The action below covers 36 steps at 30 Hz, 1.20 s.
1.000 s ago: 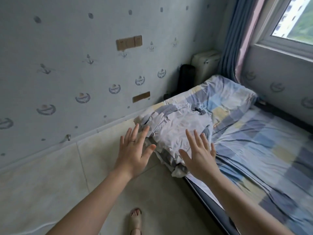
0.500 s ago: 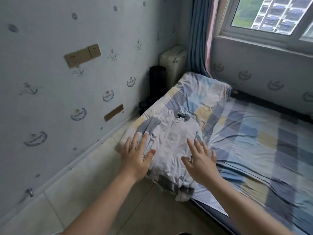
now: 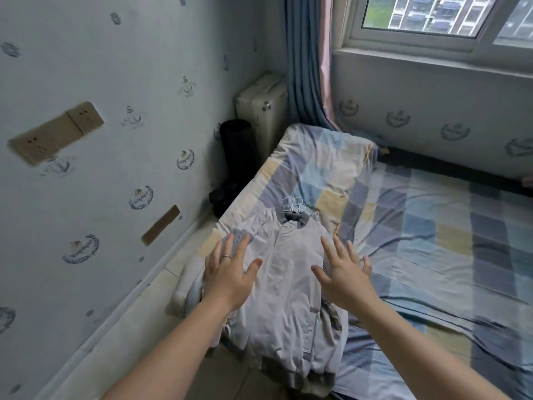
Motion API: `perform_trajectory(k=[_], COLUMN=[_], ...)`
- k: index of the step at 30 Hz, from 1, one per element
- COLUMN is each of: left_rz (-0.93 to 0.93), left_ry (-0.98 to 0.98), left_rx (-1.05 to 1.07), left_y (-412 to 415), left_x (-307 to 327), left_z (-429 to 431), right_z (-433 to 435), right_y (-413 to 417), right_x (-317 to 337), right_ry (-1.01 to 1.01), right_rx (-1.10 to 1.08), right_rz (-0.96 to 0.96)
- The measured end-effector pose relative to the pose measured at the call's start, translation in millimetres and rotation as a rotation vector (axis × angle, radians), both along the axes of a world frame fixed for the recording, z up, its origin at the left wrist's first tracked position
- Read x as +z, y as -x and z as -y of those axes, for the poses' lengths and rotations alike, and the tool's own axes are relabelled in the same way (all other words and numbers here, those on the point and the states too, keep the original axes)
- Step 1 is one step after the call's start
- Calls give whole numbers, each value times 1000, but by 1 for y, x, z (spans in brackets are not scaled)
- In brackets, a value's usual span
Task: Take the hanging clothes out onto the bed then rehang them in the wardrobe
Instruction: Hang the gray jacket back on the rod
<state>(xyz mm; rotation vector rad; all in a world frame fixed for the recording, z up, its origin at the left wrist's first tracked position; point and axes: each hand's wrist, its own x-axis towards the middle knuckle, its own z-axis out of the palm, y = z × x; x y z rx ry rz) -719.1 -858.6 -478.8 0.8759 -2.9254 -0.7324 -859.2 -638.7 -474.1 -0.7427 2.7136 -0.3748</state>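
Pile of clothes [image 3: 288, 298]: pale grey garments, stacked flat at the left edge of the bed [image 3: 432, 241], collars toward the far end, darker ribbed hems draped over the edge toward the floor. White hanger hooks [image 3: 294, 204]: bunched at the collar end, lying on the checked sheet. Top garment: light grey jacket, front closed, darker grey knit at collar and hem. Left hand [image 3: 227, 272]: released, fingers straight and spread, palm down over the pile's left side, fingertips at a grey knit patch near the bed's left edge; ring [image 3: 227, 257] on one finger. Right hand [image 3: 343, 272]: likewise released, fingers splayed, palm down over the pile's right side; touching the cloth or just above it, cannot tell. Nothing grasped by either. Bare forearms reaching in from the bottom of the view. Sheet: blue, cream and grey checks, wrinkled toward the right. Folded quilt [image 3: 323, 157] in the same check across the bed's far left corner. Just off that corner, against the wall: black cylinder [image 3: 238, 151], and behind it a cream boxy unit [image 3: 261, 111]. Blue curtain [image 3: 305, 67] hanging in the room corner beside the window [image 3: 418, 13]. Left wall [image 3: 115, 67]: pale paper with anchor prints, tan socket plates [image 3: 57, 134]. Tiled floor [image 3: 150, 342] between that wall and the bed's left edge.
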Motion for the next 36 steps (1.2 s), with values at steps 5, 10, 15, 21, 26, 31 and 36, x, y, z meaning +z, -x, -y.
perform_trajectory(k=[5, 10, 15, 21, 26, 31, 36], left_rz=[83, 127, 197, 326, 437, 367, 235], left_ry=[-44, -104, -240, -334, -194, -75, -39], left_rx=[15, -14, 72, 74, -78, -168, -188], left_y=[77, 142, 208, 275, 330, 376, 411], left_x=[-10, -32, -84, -201, -320, -406, -441], left_z=[31, 54, 86, 133, 184, 227, 246], right_z=[25, 51, 75, 101, 127, 152, 168], right_y=[69, 113, 153, 198, 230, 280, 336], right_x=[-13, -38, -87, -186, -298, -396, -445], right_ry=[-49, -74, -138, -233, -264, -265, -255], right_rx=[5, -16, -88, -173, -148, -177, -186], right_rz=[58, 117, 200, 273, 269, 235, 111])
